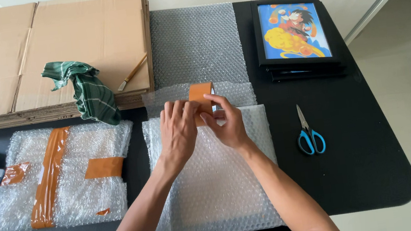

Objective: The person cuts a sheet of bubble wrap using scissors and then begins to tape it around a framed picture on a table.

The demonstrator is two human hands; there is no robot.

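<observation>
Centre of frame: roll of brown packing tape [201, 94] is held between left hand [178, 132] and right hand [226, 123], both grips clenched on it | bubble-wrapped parcel [214, 182] lies beneath on black worktop [373, 163] | judged light, rigid, sticky; best taken by the rim | scissors [310, 136] at right.

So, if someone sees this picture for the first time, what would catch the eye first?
Probably the two hands at the centre: the left hand and right hand meet on a roll of brown tape over a bubble-wrapped parcel. Next, the bright framed cartoon picture at the table's far right, with blue-handled scissors nearer. On the left lies a taped bubble-wrap bundle, below flat cardboard and a green cloth.
</observation>
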